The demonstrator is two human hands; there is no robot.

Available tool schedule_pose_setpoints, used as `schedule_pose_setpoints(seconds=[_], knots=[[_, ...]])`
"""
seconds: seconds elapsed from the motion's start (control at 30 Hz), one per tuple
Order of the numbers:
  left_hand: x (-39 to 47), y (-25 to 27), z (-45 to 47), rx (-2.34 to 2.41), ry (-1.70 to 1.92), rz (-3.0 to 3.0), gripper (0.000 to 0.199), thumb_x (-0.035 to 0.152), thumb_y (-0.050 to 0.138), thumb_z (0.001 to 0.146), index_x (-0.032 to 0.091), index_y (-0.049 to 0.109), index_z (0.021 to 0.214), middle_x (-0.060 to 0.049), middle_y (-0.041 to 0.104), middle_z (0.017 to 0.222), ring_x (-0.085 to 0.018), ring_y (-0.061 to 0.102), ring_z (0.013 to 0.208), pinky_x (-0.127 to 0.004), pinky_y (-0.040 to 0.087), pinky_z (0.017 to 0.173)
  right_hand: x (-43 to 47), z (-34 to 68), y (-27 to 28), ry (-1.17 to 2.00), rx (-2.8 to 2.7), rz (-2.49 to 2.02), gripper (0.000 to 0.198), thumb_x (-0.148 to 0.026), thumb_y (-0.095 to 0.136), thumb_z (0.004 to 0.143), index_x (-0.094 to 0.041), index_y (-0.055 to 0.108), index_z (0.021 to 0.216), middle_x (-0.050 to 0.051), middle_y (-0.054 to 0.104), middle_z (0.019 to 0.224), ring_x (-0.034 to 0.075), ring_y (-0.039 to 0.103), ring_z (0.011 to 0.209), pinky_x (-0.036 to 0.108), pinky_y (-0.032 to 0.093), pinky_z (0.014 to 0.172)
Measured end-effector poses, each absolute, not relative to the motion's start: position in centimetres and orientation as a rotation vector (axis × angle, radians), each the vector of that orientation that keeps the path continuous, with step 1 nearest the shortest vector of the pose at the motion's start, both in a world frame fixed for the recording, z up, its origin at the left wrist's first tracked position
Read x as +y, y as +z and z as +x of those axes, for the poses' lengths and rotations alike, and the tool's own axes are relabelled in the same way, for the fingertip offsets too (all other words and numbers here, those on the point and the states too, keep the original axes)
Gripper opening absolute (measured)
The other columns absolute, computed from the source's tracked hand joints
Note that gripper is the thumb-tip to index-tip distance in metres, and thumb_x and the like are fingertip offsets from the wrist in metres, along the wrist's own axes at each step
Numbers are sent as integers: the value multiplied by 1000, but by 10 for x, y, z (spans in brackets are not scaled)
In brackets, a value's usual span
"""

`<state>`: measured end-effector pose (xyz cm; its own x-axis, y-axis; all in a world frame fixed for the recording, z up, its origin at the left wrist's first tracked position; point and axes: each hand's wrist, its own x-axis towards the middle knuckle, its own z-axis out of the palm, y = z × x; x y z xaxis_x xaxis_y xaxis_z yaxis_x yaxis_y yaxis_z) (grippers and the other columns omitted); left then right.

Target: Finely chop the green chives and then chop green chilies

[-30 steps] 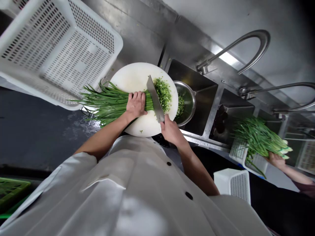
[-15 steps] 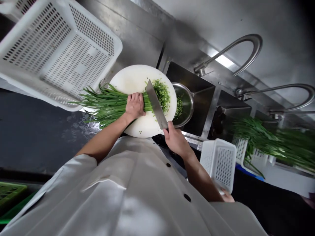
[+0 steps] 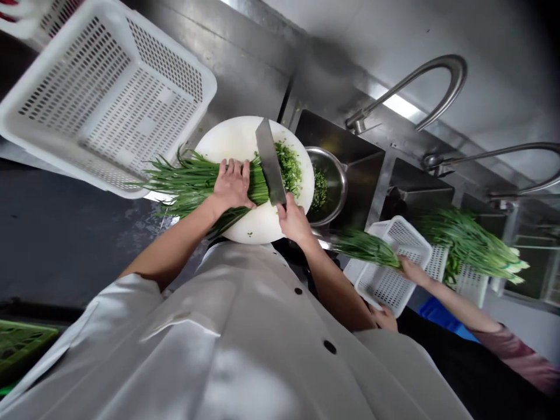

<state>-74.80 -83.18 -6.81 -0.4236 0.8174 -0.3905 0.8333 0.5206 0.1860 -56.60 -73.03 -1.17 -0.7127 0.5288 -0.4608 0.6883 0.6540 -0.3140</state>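
A bunch of garlic chives (image 3: 188,182) lies across a round white cutting board (image 3: 223,137), its leafy ends hanging past the left rim. My left hand (image 3: 231,188) spans the bunch from above, fingers on its far side and thumb on the near side, pressing it down. In my right hand (image 3: 295,220) is the handle of a cleaver (image 3: 270,160). Its broad blade stands at the cut end of the bunch. Chopped chives (image 3: 289,166) are heaped right of the blade. More chopped pieces lie in a metal bowl (image 3: 339,185) beside the board.
At left stands a large white perforated basket (image 3: 140,125). Sinks (image 3: 363,175) with curved faucets (image 3: 457,76) run along the right. A co-worker's hand (image 3: 411,270) holds green stalks (image 3: 367,246) over a small white basket (image 3: 394,291). More stalks (image 3: 476,245) lie on baskets behind.
My left hand has slid left along the bunch, its fingers straighter. The cleaver has moved away from me and slightly left. A co-worker's arm has brought stalks over the small basket.
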Motion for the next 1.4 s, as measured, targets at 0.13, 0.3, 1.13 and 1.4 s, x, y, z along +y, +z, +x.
schedule_pose_setpoints(seconds=[0.13, 0.3, 1.13, 1.4], knots=[[-842, -66, -745, 2337, -89, 1380, 141, 71, 77, 64, -1, 10, 165, -31, 26, 165, -47, 18, 155, -53, 1, 127, -744, -528, 33, -651, 2529, 929, 36, -32, 36, 104, -15, 46, 134, 12, 71, 82, 31, 67, 79, 33, 42, 67], [-845, -73, -734, 2387, -8, 1360, 128, 62, 75, 72, -2, 14, 164, -30, 32, 162, -46, 24, 152, -54, 5, 127, -753, -513, 55, -689, 2397, 881, 29, -28, 39, 103, -14, 49, 127, 11, 70, 79, 29, 66, 75, 31, 38, 64], [-845, -83, -739, 2393, 102, 1367, 112, 59, 70, 77, -2, 27, 160, -27, 40, 157, -43, 34, 145, -50, 15, 125, -745, -562, 16, -656, 2382, 838, 35, -29, 41, 103, -14, 47, 134, 16, 73, 96, 31, 69, 90, 34, 45, 73], [-850, -69, -737, 2401, 75, 1315, 128, 61, 73, 72, -5, 12, 163, -32, 29, 163, -46, 21, 154, -55, 5, 127, -738, -580, -13, -654, 2511, 911, 42, -32, 35, 105, -12, 44, 141, 18, 73, 98, 36, 68, 95, 40, 48, 79]])
